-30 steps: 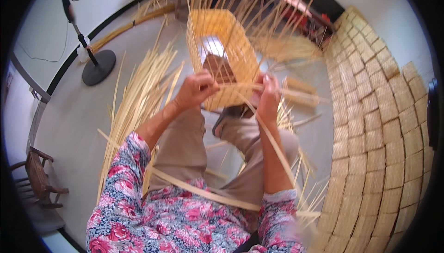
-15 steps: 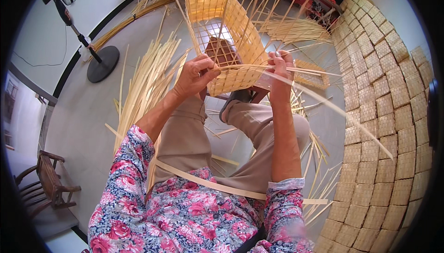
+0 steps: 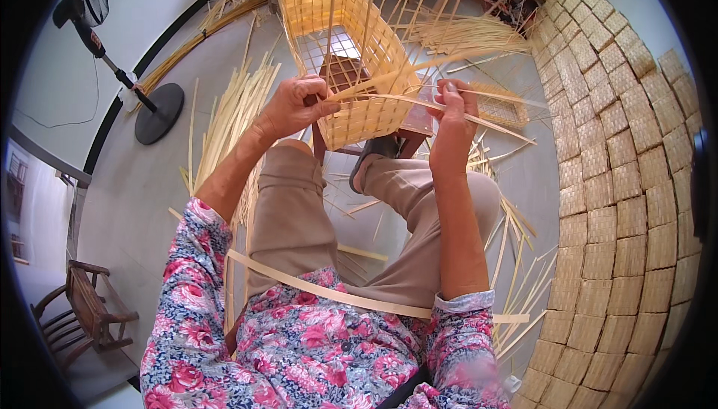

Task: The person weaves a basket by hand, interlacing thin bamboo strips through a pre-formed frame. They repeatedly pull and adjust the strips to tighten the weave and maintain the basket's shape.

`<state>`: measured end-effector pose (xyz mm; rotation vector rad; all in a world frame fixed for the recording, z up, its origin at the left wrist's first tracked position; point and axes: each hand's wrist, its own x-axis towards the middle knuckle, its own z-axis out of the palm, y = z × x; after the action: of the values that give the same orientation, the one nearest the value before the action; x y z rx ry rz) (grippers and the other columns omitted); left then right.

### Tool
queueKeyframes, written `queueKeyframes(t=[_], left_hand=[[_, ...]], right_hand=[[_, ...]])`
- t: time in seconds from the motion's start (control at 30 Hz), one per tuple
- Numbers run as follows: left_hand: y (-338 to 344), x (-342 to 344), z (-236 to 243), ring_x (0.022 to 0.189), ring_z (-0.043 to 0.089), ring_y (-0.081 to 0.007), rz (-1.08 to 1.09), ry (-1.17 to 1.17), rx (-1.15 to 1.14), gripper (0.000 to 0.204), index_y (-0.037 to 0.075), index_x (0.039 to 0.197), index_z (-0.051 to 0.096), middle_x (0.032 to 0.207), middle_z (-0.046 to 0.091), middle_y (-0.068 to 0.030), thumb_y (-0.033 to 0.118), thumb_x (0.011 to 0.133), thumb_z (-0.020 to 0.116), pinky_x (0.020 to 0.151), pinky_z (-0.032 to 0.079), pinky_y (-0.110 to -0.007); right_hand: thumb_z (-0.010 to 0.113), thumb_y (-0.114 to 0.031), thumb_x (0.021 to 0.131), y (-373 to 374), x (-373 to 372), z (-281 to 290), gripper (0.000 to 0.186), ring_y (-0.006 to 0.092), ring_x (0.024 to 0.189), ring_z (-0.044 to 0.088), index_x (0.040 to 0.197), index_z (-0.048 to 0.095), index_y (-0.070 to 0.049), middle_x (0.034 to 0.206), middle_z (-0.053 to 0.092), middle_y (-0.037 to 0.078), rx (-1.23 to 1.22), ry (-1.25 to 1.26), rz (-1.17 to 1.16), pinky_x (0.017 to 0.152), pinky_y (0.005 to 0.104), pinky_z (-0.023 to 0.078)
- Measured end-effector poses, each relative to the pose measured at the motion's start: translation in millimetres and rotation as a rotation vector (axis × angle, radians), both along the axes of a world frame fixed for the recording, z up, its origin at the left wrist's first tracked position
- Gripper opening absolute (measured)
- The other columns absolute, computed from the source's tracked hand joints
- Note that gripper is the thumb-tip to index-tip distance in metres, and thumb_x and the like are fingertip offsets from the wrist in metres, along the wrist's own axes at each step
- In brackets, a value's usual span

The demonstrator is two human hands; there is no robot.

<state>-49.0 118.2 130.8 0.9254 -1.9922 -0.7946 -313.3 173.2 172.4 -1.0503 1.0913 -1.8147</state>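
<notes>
L fingers [image 3: 314,86] pinched on strips [image 3: 374,84] at bskt [image 3: 366,121] corner, R fingers [image 3: 453,92] half-curled beside strips, grip unclear

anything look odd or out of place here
Nothing looks plainly damaged. One pale strip lies across the lap, apart from the basket, its right end poking out past the right sleeve. At lower right, loose strips lie crisscrossed on the floor, untidier than the long pile at left.
</notes>
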Motion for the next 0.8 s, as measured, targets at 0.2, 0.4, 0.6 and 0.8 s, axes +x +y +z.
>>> queueKeyframes(t=[0.2,0.4,0.6,0.8], left_hand=[[-14,13,6,0.066,0.054,-0.0049,-0.135,-0.116,0.001,0.018,0.001,0.084,0.069,0.073,0.058,0.0011,0.015,0.088,0.080,0.057,0.044,-0.025],[-22,26,14,0.062,0.057,-0.0087,-0.152,-0.217,-0.008,0.019,-0.001,0.077,0.066,0.066,0.060,-0.0023,0.008,0.082,0.082,0.055,0.046,-0.029],[-28,50,21,0.061,0.057,-0.0070,-0.197,-0.330,0.109,0.014,0.000,0.085,0.072,0.073,0.061,-0.0017,0.010,0.085,0.081,0.054,0.047,-0.025],[-29,66,10,0.062,0.053,-0.0093,-0.247,-0.352,-0.071,0.011,0.003,0.085,0.074,0.073,0.063,-0.0011,0.012,0.085,0.081,0.055,0.042,-0.029]], right_hand=[[0.062,-0.022,0.100,-3,-11,-17,0.024,0.0158,0.090,0.052,0.103,0.066,0.001,0.102,0.055,0.009,-0.247,0.455,-0.015,0.081,0.0307,0.045],[0.077,-0.054,0.084,-2,-34,-2,0.068,0.0219,0.104,0.057,0.127,0.061,-0.003,0.113,0.059,0.012,-0.432,0.887,0.040,0.084,0.0360,0.047],[0.067,-0.037,0.091,-42,-66,10,0.032,0.0329,0.102,0.063,0.109,0.064,-0.010,0.101,0.066,0.012,-0.519,1.659,-0.120,0.093,0.0446,0.042],[0.054,-0.012,0.095,-44,-59,-22,0.007,0.0396,0.087,0.063,0.092,0.056,-0.005,0.089,0.064,0.016,-0.135,1.685,0.267,0.071,0.0476,0.048]])
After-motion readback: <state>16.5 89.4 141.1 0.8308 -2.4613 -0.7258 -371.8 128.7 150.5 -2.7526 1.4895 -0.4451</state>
